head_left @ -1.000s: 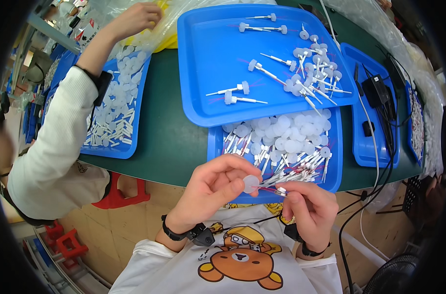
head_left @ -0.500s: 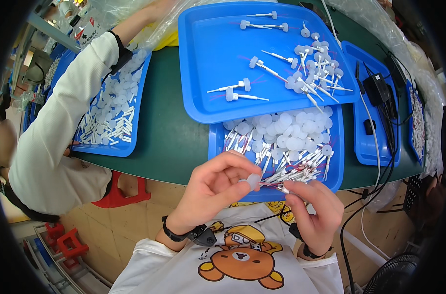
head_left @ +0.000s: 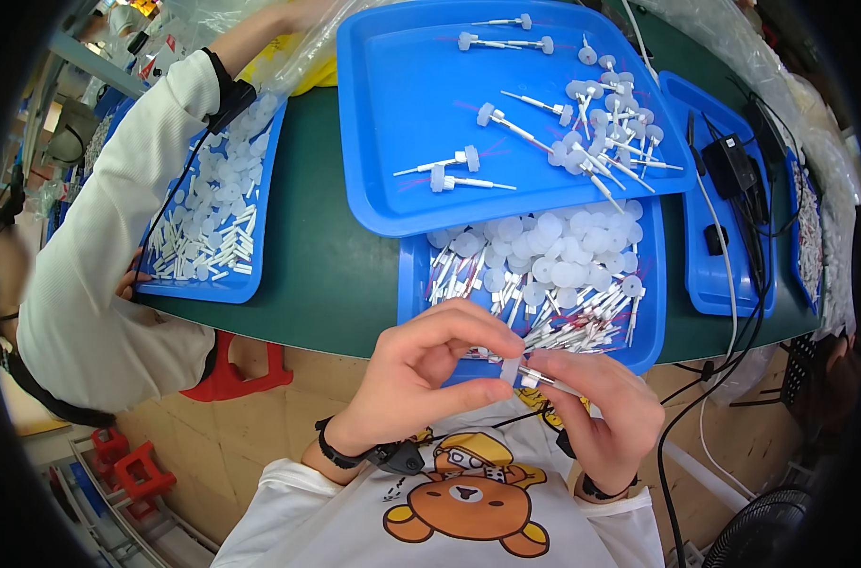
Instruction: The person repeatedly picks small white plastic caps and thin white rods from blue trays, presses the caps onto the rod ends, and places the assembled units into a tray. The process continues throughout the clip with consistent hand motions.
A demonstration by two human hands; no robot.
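My left hand [head_left: 413, 377] pinches a translucent white plastic disc [head_left: 510, 370] between thumb and fingertips. Close against it, my right hand [head_left: 608, 409] holds a thin white stick with a small block end [head_left: 531, 378]; the stick end meets or nearly meets the disc, and I cannot tell which. Just beyond both hands lies a lower blue tray [head_left: 410, 275] with loose discs [head_left: 553, 248] and many white sticks with reddish wires [head_left: 582, 322]. An upper blue tray [head_left: 411, 104] overlaps its far side, bearing joined disc-and-stick pieces [head_left: 601, 128], mostly at its right.
On the left, a co-worker's sleeve [head_left: 99, 218] reaches over another blue tray [head_left: 250, 284] of discs and sticks. A narrow blue tray [head_left: 710, 284] at right holds a black adapter [head_left: 728, 168] and cables. Red stools [head_left: 236, 369] stand below the green table [head_left: 321, 284].
My hands have come together, the left moving right and bringing the disc up to the stick's block end. The co-worker's arm has shifted slightly.
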